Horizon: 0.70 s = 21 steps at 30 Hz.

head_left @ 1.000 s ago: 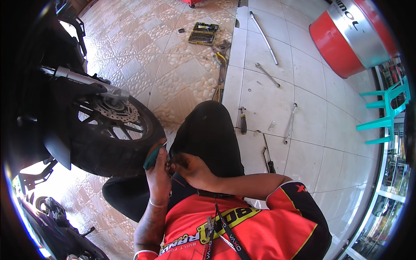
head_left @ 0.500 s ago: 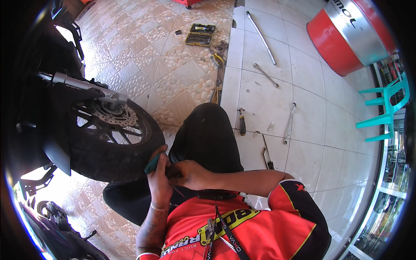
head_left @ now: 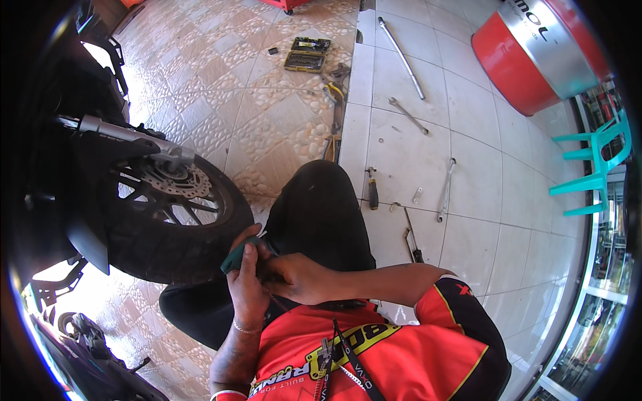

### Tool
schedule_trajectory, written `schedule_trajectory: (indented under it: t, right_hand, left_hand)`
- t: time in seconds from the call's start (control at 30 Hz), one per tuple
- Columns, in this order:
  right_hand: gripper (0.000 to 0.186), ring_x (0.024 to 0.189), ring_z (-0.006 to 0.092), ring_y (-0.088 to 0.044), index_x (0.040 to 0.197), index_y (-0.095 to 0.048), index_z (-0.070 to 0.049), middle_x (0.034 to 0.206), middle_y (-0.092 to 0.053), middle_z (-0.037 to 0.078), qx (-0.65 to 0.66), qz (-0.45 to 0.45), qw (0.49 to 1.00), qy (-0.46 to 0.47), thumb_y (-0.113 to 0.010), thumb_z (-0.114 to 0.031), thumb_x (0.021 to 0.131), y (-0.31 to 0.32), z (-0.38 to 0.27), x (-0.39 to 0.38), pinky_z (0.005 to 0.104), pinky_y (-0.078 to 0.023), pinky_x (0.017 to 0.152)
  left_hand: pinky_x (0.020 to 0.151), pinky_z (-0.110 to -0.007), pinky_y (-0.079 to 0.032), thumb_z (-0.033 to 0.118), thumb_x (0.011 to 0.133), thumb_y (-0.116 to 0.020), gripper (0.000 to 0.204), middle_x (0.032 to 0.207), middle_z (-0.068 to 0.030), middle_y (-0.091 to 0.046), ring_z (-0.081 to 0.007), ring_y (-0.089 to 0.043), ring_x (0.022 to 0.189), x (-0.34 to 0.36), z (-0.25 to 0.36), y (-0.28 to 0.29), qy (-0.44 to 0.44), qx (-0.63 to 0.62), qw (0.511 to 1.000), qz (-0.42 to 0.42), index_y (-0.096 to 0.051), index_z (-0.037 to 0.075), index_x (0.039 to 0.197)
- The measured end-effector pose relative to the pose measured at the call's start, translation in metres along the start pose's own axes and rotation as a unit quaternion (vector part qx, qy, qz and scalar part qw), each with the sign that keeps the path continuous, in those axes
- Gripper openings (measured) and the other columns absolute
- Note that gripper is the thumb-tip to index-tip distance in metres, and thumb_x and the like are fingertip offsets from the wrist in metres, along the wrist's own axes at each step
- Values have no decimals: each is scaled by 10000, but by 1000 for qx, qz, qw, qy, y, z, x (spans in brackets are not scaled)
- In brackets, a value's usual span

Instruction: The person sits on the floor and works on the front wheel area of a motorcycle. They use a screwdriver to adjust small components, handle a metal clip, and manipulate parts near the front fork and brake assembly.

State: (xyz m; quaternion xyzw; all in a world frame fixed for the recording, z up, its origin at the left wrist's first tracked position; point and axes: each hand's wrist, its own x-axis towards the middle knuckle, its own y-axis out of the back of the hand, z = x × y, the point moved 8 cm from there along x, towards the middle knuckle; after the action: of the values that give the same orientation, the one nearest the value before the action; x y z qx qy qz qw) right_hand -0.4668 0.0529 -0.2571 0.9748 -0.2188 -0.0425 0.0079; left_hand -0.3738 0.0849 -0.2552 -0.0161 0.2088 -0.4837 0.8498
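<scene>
My left hand (head_left: 247, 284) is closed on a dark green piece, perhaps cloth (head_left: 233, 259), its thumb pressed along it. Close against it is my right hand (head_left: 297, 277), fingers curled inward. Whatever the right fingers grip is hidden between the hands. A small pale edge shows above the fingers, too little to name. Both hands are over my lap, just beside the black motorcycle tyre (head_left: 160, 257). The wheel's brake disc (head_left: 175, 180) and the silver fork leg (head_left: 127, 134) face me.
On the white tiles at right lie a screwdriver-like tool (head_left: 373, 192), two wrenches (head_left: 447, 190), a long metal bar (head_left: 401, 59) and a thin black-handled tool (head_left: 410, 240). Farther off are an open tool case (head_left: 307, 55), yellow-handled pliers (head_left: 334, 93), a red-and-silver drum (head_left: 535, 57) and a turquoise stool (head_left: 595, 167).
The green piece shows more widely in my left hand. A small pale edge has appeared above the fingers. My right hand has shifted slightly to the right and down.
</scene>
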Motion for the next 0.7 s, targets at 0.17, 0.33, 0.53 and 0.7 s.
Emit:
schedule_trajectory:
  t: [0.17,0.33,0.53,0.7]
  right_hand:
    - [197,815,225,-690,1085,-664,-23,902,-698,152,7,65,998,-9,-672,-125,916,65,-11,-24,354,-534,740]
    - [228,858,191,-698,1076,-688,17,935,-734,133,-154,323,920,-158,-667,-157,929,244,55,-92,320,-538,791]
    - [290,928,371,-697,973,-737,12,973,-716,232,-385,350,774,-361,-738,-243,834,360,181,-198,412,-546,847]
    - [275,927,389,-695,931,-755,2,949,-715,237,-442,324,734,-401,-762,-235,792,386,248,-227,439,-551,849]
  left_hand:
    - [957,-324,-469,271,999,-604,614,1173,-52,-566,-141,-564,1047,3,1,-19,-49,-6,996,-77,-349,40,1508]
    - [968,-300,-457,174,965,-641,563,1185,-53,-555,-129,-551,1064,5,-14,-20,7,37,987,-154,-399,29,1452]
    - [922,-263,-467,92,925,-697,451,1113,-40,-571,-112,-559,1026,-10,-42,-34,90,102,946,-294,-526,18,1336]
    - [896,-292,-501,150,902,-739,434,1083,-73,-607,-145,-613,1014,-25,-37,-39,30,256,890,-376,-582,42,1293]
